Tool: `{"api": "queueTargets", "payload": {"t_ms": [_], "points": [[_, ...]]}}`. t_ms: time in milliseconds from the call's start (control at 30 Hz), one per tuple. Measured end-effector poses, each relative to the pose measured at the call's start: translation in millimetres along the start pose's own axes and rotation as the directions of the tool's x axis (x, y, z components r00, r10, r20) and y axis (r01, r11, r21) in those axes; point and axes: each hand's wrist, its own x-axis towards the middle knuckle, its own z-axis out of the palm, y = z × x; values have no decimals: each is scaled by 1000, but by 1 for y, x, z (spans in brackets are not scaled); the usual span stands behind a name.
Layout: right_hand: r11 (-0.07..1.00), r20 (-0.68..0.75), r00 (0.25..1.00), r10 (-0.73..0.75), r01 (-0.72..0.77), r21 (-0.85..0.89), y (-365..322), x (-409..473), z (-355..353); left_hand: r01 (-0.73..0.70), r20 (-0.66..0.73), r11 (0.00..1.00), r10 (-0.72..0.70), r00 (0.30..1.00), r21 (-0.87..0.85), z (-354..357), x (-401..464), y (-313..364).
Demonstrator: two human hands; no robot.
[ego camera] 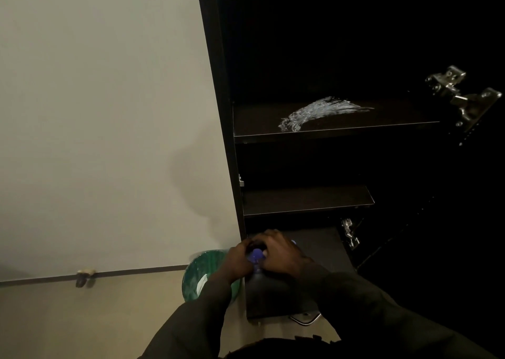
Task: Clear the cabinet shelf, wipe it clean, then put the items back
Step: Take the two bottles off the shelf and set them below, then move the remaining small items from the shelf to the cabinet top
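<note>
left hand (237,260) fingers curl round the spray bottle (257,259) at its blue top | right hand (281,252) fingers close over the same bottle from the other side | bottle sits low at the cabinet's bottom shelf (328,249) | wet streak (319,112) on upper shelf (382,124) well above the fingers | green bin (199,276) just left of them

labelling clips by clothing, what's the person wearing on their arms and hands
Both arms are covered by long dark sleeves, left sleeve and right sleeve, reaching about to the wrists. The left hand and right hand are bare: no gloves, rings or watch visible. The dim light hides any markings.
</note>
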Motion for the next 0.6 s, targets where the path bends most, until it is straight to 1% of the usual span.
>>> {"api": "queueTargets", "payload": {"t_ms": [33,67,100,133,167,200,233,267,333,367,433,500,600], "points": [[997,27,1000,3,-5,72,2,-2,1,1,-3,1000,-1,1000,-10,-2,-5,3],[994,-47,999,10,-5,107,-3,2,-9,-14,-25,1000,14,1000,-15,-9,-7,13],[990,-140,990,-17,37,138,0,-2,-8,-19,-56,1000,18,998,-19,-10,-11,17],[985,-183,983,-20,50,164,-3,-5,-9,-50,-115,999,48,992,-19,-12,-14,23],[976,-261,965,-1,57,208,-2,-5,-15,-94,-187,995,89,978,-17,-18,-15,34],[963,-296,954,37,45,265,-5,-11,-22,-140,-259,990,133,957,-8,-20,-19,42],[954,-391,920,38,83,287,-6,-13,-31,-196,-329,981,188,926,8,-24,-20,55],[951,-445,894,48,95,295,-10,-17,-43,-260,-380,965,253,890,34,-27,-21,67],[942,-576,818,17,180,283,-21,-23,-70,-376,-465,923,367,806,77,-31,-26,96],[935,-646,763,-12,237,262,-25,-26,-84,-422,-498,902,408,765,91,-34,-30,112],[914,-734,677,-52,328,238,-38,-33,-117,-509,-561,856,467,684,91,-41,-38,147],[886,-806,583,-99,421,196,-50,-39,-149,-607,-632,788,522,573,100,-55,-48,182],[835,-868,468,-168,535,127,-69,-52,-196,-742,-691,647,618,375,176,-81,-64,232]]}}
